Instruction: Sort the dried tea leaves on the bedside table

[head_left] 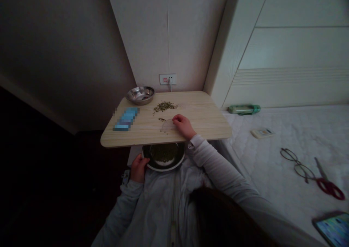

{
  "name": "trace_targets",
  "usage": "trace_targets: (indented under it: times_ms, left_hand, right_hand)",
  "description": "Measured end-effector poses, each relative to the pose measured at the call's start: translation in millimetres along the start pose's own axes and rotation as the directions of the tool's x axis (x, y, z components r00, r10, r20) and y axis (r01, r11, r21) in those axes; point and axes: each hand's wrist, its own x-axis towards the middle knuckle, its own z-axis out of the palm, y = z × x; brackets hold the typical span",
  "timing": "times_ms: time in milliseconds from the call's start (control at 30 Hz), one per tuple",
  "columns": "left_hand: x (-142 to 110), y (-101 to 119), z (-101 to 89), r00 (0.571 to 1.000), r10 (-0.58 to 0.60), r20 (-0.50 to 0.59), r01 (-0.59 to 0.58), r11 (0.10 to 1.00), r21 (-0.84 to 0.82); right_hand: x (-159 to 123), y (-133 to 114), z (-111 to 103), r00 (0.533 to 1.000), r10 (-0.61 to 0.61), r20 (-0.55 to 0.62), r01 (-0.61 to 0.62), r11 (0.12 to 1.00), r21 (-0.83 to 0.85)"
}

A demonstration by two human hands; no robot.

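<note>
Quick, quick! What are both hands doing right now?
Left hand: closed on the rim of the metal bowl.
Right hand: closed, seemingly pinching a thin clear piece at the tabletop.

Single view: head-worn camera looked forward and down past wearer's jacket (160, 199) onto nearby wooden tabletop (201, 112), roughly centred. Wall socket (167, 79) lay ahead, farther off; quilted mattress (256, 156) filled right. Dark lower left probably showed floor (54, 188).
</note>
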Motion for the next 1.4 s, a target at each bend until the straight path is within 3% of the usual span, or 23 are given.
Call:
trace_targets:
  times_ms: [200, 967, 1167, 1400]
  left_hand:
    - [0.1, -0.4, -1.2, 1.000, 0.007, -0.010, -0.007, 0.999, 0.032]
    - [-6.4, 7.8, 6.6, 1.000, -0.006, -0.015, 0.007, 1.000, 0.013]
    - [-5.9, 10.1, 6.1, 0.999, 0.010, -0.042, -0.006, 0.997, 0.077]
    - [-5.1, 8.0, 6.3, 1.000, 0.002, -0.031, -0.002, 1.000, 0.027]
  right_hand:
    - [-0.1, -2.2, -0.6, 0.999, 0.006, -0.037, -0.007, 1.000, -0.026]
    - [0.6, 4.3, 2.0, 0.995, -0.013, 0.094, 0.009, 0.999, 0.040]
    - [-0.4, 1.1, 1.7, 0.991, -0.009, 0.135, 0.002, 0.999, 0.054]
    - [-1.0, -1.6, 1.1, 0.992, -0.008, 0.126, 0.001, 0.998, 0.058]
